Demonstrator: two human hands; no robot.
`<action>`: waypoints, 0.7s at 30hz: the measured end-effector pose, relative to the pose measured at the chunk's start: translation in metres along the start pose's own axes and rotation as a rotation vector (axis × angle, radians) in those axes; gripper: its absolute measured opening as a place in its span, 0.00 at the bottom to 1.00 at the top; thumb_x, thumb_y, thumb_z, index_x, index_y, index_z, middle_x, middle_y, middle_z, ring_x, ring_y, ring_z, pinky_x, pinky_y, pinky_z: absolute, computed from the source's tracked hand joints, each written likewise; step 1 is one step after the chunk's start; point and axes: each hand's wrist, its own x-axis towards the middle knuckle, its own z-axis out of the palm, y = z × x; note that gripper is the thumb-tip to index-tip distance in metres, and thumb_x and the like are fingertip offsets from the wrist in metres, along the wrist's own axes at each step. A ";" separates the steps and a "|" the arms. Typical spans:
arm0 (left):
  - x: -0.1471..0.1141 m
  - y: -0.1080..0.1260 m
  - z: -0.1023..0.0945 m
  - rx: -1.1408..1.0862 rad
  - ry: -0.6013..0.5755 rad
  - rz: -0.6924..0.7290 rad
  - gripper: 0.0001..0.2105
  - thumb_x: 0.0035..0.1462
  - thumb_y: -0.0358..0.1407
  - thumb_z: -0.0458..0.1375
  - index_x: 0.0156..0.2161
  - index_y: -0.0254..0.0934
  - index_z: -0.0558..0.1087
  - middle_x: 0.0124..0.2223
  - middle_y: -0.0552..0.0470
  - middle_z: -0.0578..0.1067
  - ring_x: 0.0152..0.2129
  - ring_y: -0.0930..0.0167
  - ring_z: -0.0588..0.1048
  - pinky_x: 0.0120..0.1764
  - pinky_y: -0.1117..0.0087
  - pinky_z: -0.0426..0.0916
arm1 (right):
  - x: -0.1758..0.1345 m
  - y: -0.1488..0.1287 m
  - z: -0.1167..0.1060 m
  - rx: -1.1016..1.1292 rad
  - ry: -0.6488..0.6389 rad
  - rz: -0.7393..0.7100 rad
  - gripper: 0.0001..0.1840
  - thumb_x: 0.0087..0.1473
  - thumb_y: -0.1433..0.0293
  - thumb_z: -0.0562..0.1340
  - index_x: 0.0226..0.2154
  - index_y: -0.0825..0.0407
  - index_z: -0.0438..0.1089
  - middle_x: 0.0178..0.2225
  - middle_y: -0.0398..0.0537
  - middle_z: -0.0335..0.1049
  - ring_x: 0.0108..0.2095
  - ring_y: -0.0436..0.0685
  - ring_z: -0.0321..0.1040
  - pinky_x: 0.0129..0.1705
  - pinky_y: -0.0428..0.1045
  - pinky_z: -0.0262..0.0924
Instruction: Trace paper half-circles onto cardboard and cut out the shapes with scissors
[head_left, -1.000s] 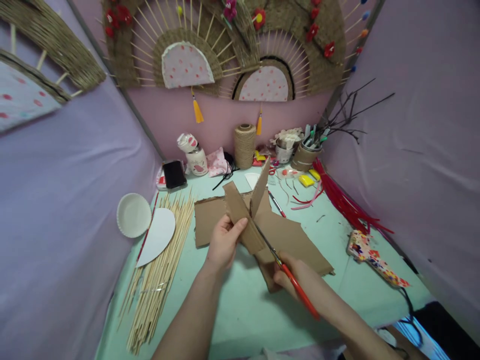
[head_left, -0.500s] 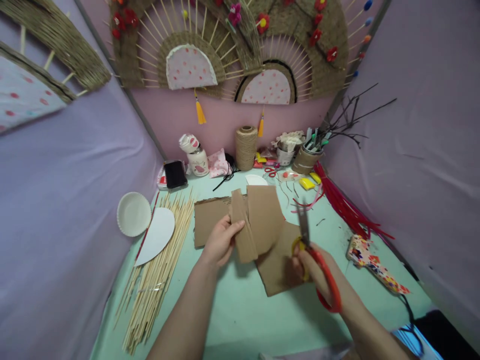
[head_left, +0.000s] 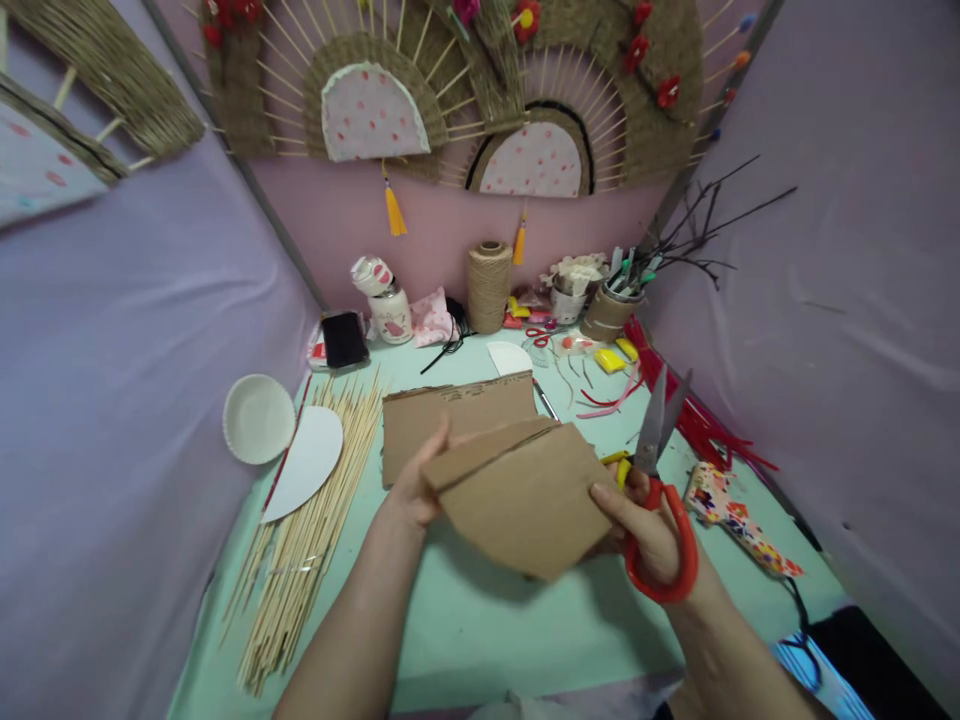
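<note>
- At your far left, a white dish [head_left: 259,419] sits just beside a white half-disc [head_left: 301,465], which lies over a bundle of thin sticks [head_left: 281,620].
- Your left hand [head_left: 420,485] is at the left end of the loose cardboard [head_left: 529,495]; its fingers are partly hidden behind the sheet, so you cannot tell whether they are closed on it.
- Beyond that hand, a flat cardboard piece [head_left: 446,415] lies on the green table [head_left: 465,650], with a cone of twine [head_left: 488,290] farther back.
- The loose cardboard is raised and tilted in the middle, between your two hands, a dark edge line crossing its upper part.
- Your right hand [head_left: 646,530] is clamped on its right end, thumb on top, and also holds the scissors [head_left: 686,555], blades parted and pointing away from you.
- To the right lie red fuzzy stems [head_left: 701,435] and, nearer you, a flower-patterned glue gun [head_left: 742,525], both apart from your hand.
</note>
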 end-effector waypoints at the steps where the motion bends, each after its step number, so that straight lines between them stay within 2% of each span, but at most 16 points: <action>1: 0.002 0.001 -0.002 -0.085 -0.019 0.007 0.33 0.50 0.60 0.51 0.45 0.30 0.73 0.38 0.40 0.79 0.38 0.61 0.76 0.42 0.63 0.67 | 0.003 0.004 0.006 0.057 0.088 -0.038 0.19 0.37 0.59 0.71 0.27 0.52 0.65 0.19 0.37 0.61 0.17 0.45 0.54 0.17 0.42 0.52; 2: 0.004 0.001 -0.002 -0.153 -0.044 0.019 0.36 0.50 0.62 0.47 0.45 0.29 0.72 0.39 0.39 0.78 0.39 0.60 0.76 0.43 0.61 0.66 | 0.005 0.008 0.012 0.110 0.163 -0.075 0.20 0.37 0.60 0.71 0.27 0.52 0.64 0.20 0.37 0.61 0.17 0.45 0.55 0.16 0.41 0.51; 4: 0.008 -0.002 0.001 -0.211 -0.090 0.056 0.36 0.51 0.62 0.47 0.46 0.28 0.70 0.40 0.37 0.77 0.39 0.60 0.76 0.44 0.59 0.66 | 0.008 0.016 0.025 0.161 0.243 -0.123 0.21 0.37 0.60 0.71 0.30 0.51 0.65 0.25 0.40 0.66 0.21 0.47 0.59 0.18 0.42 0.54; 5: 0.010 -0.005 0.004 -0.203 -0.093 0.087 0.33 0.52 0.60 0.50 0.46 0.28 0.70 0.40 0.38 0.77 0.37 0.62 0.76 0.44 0.59 0.67 | 0.007 0.020 0.030 0.150 0.250 -0.125 0.21 0.38 0.60 0.70 0.33 0.51 0.65 0.28 0.42 0.68 0.22 0.49 0.61 0.19 0.43 0.56; 7: 0.013 -0.014 0.012 -0.140 -0.015 0.170 0.22 0.52 0.49 0.59 0.44 0.31 0.71 0.38 0.43 0.78 0.33 0.67 0.76 0.41 0.64 0.68 | 0.002 0.027 0.039 0.078 0.219 -0.090 0.24 0.39 0.58 0.69 0.37 0.51 0.64 0.31 0.46 0.70 0.24 0.52 0.64 0.22 0.46 0.60; 9: 0.016 -0.021 0.018 -0.072 0.128 0.244 0.13 0.50 0.38 0.63 0.39 0.34 0.72 0.34 0.49 0.78 0.28 0.72 0.75 0.36 0.71 0.68 | -0.006 0.031 0.042 -0.024 0.140 -0.029 0.25 0.41 0.56 0.68 0.39 0.51 0.63 0.32 0.48 0.71 0.24 0.53 0.65 0.24 0.49 0.62; 12: 0.016 -0.021 0.020 -0.004 0.277 0.287 0.11 0.46 0.37 0.65 0.35 0.35 0.73 0.33 0.49 0.78 0.26 0.72 0.75 0.30 0.74 0.66 | -0.015 0.028 0.033 -0.207 -0.039 -0.003 0.21 0.48 0.52 0.62 0.36 0.51 0.62 0.26 0.46 0.68 0.24 0.54 0.63 0.26 0.49 0.62; 14: 0.011 -0.014 0.016 0.053 0.313 0.310 0.13 0.46 0.38 0.66 0.36 0.35 0.73 0.34 0.49 0.79 0.27 0.71 0.76 0.30 0.73 0.66 | -0.017 0.019 0.020 -0.334 -0.173 -0.029 0.20 0.51 0.50 0.57 0.32 0.50 0.62 0.23 0.44 0.65 0.23 0.54 0.62 0.27 0.49 0.61; 17: 0.001 -0.001 0.010 0.138 0.346 0.349 0.13 0.45 0.38 0.66 0.37 0.35 0.73 0.35 0.48 0.79 0.29 0.70 0.76 0.33 0.72 0.67 | -0.020 0.001 -0.003 -0.456 -0.319 -0.001 0.25 0.50 0.45 0.54 0.29 0.50 0.64 0.24 0.45 0.64 0.23 0.53 0.60 0.24 0.48 0.58; 21: -0.009 0.007 0.005 0.228 0.309 0.334 0.16 0.44 0.37 0.66 0.39 0.35 0.74 0.36 0.47 0.80 0.29 0.68 0.77 0.34 0.71 0.69 | -0.033 -0.021 -0.025 -0.529 -0.515 0.064 0.32 0.45 0.38 0.53 0.27 0.50 0.66 0.24 0.45 0.62 0.22 0.52 0.56 0.22 0.47 0.56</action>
